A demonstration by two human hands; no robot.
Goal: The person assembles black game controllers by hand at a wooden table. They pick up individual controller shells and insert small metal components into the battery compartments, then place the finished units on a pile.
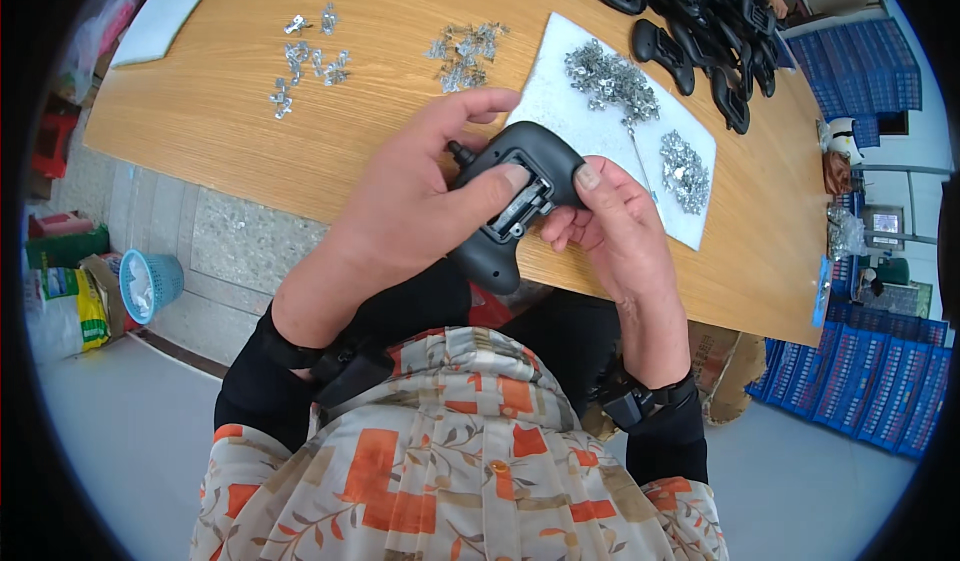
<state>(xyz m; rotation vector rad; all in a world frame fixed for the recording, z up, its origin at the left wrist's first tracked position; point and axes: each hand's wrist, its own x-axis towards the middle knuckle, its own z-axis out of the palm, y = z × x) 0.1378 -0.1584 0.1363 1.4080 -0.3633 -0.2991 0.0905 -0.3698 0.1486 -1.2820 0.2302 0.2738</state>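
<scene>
A black game controller (490, 264) is held between my two hands above the table's near edge, its battery compartment (528, 204) facing up and uncovered. My left hand (405, 201) grips the controller's left side, the thumb pressing into the compartment, where small metal parts show. At the other side, my right hand (615, 216) pinches the controller's grip with thumb and fingers. Beyond the hands lies a white foam sheet (560, 101) bearing a larger pile of small metal clips (612, 81) and a smaller pile of metal pieces (685, 173).
More metal clips (465, 56) lie loose on the wooden table (390, 11). Many black controllers (690, 31) are heaped at the far right, near another person's hand (778, 6). A blue basket (152, 286) stands on the floor at left. Blue trays (850, 386) are stacked at right.
</scene>
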